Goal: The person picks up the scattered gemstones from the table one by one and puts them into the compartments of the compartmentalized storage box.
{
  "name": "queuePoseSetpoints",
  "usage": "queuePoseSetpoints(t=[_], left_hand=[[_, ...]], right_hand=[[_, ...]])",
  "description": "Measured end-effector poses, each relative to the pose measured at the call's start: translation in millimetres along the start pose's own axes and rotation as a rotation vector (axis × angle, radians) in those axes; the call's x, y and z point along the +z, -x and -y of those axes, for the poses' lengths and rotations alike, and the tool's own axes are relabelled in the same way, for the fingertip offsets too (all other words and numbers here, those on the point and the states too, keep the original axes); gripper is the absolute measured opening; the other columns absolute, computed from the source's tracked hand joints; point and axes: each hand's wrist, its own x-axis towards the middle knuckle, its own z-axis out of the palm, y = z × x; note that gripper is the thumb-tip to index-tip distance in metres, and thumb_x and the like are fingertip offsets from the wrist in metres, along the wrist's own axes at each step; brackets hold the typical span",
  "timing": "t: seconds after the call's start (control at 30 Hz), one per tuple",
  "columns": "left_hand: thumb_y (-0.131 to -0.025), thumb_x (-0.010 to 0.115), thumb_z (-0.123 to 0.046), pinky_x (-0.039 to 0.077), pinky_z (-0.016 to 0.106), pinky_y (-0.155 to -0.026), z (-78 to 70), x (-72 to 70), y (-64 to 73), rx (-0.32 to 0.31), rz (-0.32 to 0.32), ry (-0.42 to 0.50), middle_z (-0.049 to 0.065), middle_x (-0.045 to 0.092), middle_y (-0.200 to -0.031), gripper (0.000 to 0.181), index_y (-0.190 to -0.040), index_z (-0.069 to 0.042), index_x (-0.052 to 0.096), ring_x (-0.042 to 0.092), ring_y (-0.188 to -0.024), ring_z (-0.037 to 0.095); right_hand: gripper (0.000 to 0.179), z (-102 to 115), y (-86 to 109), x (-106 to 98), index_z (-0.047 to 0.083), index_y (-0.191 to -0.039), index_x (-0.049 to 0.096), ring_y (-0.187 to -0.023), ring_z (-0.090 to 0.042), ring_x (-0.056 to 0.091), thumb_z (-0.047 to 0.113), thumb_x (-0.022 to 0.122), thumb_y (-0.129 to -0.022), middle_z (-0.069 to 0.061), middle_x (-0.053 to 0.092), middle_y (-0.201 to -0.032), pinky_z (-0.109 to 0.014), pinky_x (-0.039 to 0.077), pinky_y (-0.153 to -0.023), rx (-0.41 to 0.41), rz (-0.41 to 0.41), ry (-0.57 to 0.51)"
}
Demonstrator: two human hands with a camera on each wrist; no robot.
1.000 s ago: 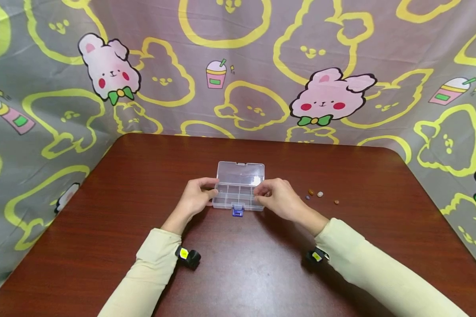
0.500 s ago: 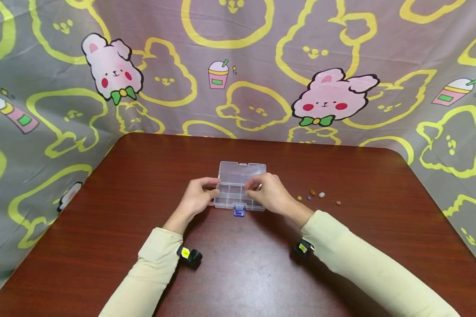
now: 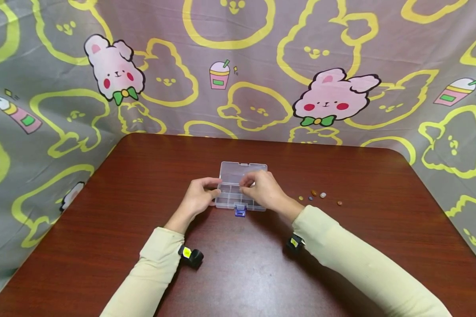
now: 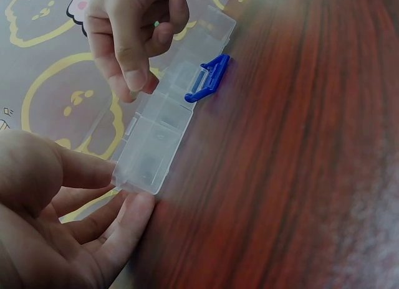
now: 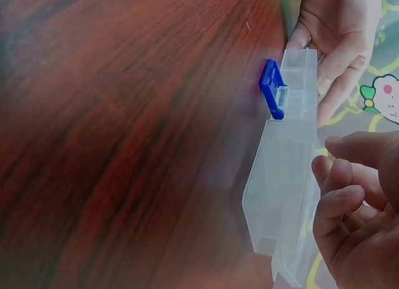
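A clear plastic compartment box point(image 3: 224, 200) stands mid-table, lid point(image 3: 232, 171) raised at the back and blue latch point(image 3: 240, 211) hanging at the front. My left hand point(image 3: 200, 197) grips its left end, thumb in front and fingers behind, as the left wrist view shows. Above the middle compartments is my right hand point(image 3: 263, 190), thumb and index finger close together and pointing down. A tiny green bit point(image 4: 156, 24) shows among its curled fingers in the left wrist view. What sits between thumb and index finger is too small to make out.
Right of the box, several small stones lie on the dark wooden table point(image 3: 238, 273): a yellow one point(image 3: 301, 198), a blue one point(image 3: 310, 198), an orange-brown one point(image 3: 314, 193), a white one point(image 3: 323, 195) and a reddish one point(image 3: 340, 203). A patterned curtain point(image 3: 174, 57) surrounds the table.
My right hand has moved left, from the box's right end to over its middle, uncovering the yellow stone on the table. The left hand keeps its grip in the same place.
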Motion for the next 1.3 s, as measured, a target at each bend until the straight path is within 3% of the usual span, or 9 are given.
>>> queuePoseSetpoints(t=[0.33, 1.3], left_hand=[[-0.092, 0.062, 0.008, 0.058, 0.028, -0.058, -0.2, 0.0, 0.1, -0.007, 0.004, 0.008, 0.026, 0.066, -0.116, 0.034, -0.125, 0.006, 0.066, 0.064, -0.077, 0.019], [-0.092, 0.063, 0.006, 0.059, 0.029, -0.061, -1.0, -0.2, 0.4, -0.02, -0.002, -0.004, 0.024, 0.066, -0.116, 0.033, -0.125, 0.005, 0.066, 0.064, -0.08, 0.021]], right_hand=[[0.006, 1.0, -7.2, 3.9, 0.006, -0.091, 0.076, -0.078, -0.015, 0.067, 0.008, 0.077, -0.086, -0.001, 0.073, -0.082, -0.031, 0.054, -0.071, -0.009, 0.026, -0.017], [0.006, 5.2, -9.0, 4.8, 0.007, -0.089, 0.075, -0.076, -0.013, 0.064, 0.009, 0.078, -0.085, 0.0, 0.072, -0.081, -0.03, 0.052, -0.068, -0.002, 0.035, -0.004]])
